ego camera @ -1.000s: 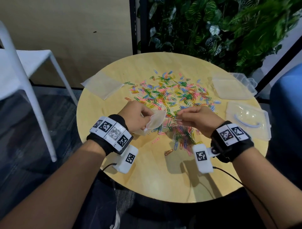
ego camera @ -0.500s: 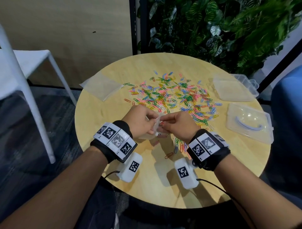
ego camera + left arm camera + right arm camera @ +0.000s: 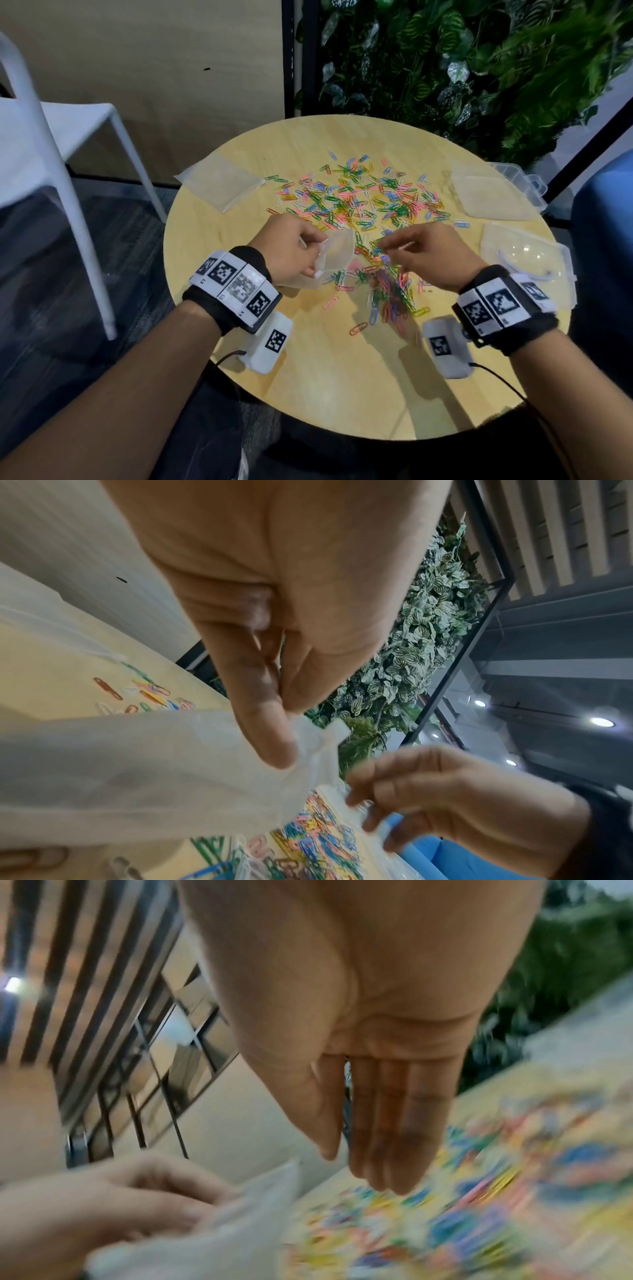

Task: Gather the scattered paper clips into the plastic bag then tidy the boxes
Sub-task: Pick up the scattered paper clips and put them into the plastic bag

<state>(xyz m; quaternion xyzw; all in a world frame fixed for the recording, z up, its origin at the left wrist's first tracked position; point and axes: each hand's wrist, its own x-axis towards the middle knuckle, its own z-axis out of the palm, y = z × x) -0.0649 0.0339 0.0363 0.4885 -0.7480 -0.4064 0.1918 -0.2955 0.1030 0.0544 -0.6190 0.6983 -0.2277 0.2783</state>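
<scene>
My left hand (image 3: 317, 250) pinches the rim of a small clear plastic bag (image 3: 337, 255) between thumb and forefinger and holds it just above the table. In the left wrist view the same pinch (image 3: 291, 723) sits on the bag (image 3: 154, 777). My right hand (image 3: 385, 245) hovers right of the bag's mouth over the coloured paper clips (image 3: 359, 202). Its fingers (image 3: 387, 1137) are straight and close together, with nothing seen in them. A denser heap of clips (image 3: 390, 294) lies below both hands. The right wrist view is blurred.
A clear box (image 3: 527, 263) lies at the table's right edge. Another open box (image 3: 520, 178) sits at the far right with a bag (image 3: 486, 195) on it. A spare bag (image 3: 219, 181) lies far left. A white chair (image 3: 51, 137) stands left of the round table (image 3: 325, 377).
Half a second ago both hands met at the bag's mouth. The right hand has since drawn away to the right over the clips, while the left hand still holds the bag.
</scene>
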